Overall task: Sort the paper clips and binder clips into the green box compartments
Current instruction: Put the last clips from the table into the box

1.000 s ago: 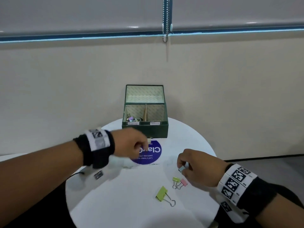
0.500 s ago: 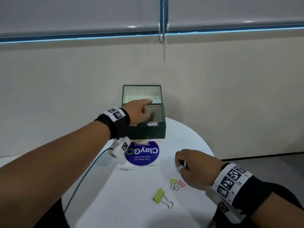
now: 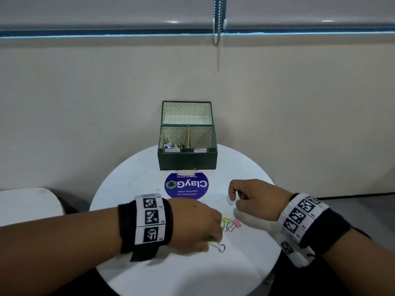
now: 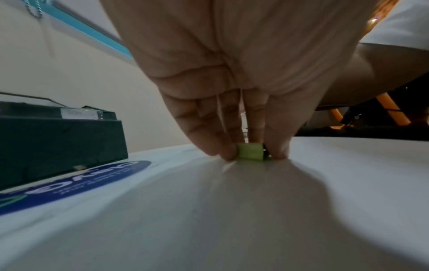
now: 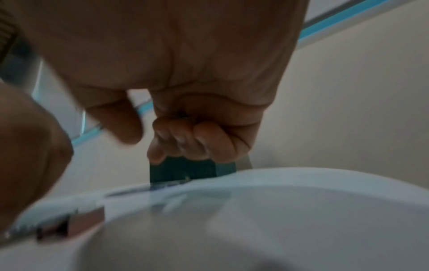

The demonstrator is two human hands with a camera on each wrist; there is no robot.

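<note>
Left hand (image 3: 193, 223) is down on the round white bench (image 3: 149, 272), fingertips (image 4: 226, 153) pinching the large lime-green binder clip (image 4: 250, 151) from both sides; clip body sits on the bench surface, its wire handle pokes out from under the hand toward the near side in the head view. Right hand (image 3: 256, 198) hovers over the bench right of centre, fingers (image 5: 192, 137) curled in; a small pale-blue thing shows near the fingertips in the head view, so can't tell whether that grip holds anything. Between the two hands: small yellow-green binder clip (image 3: 226, 220) and small pink binder clip (image 3: 236, 223), lying side by side on the bench, touching or nearly so, both untouched. Green box (image 3: 187, 161) sits at the far edge of the bench, lid standing open, front part split by a divider. Left compartment (image 3: 174, 144) has a pile of small clips in it; contents of the right compartment (image 3: 201, 139) not readable from here. Two small labels on the front rim, text too blurred. Round purple ClayGo sticker (image 3: 186, 186) on the bench just in front of the box.
</note>
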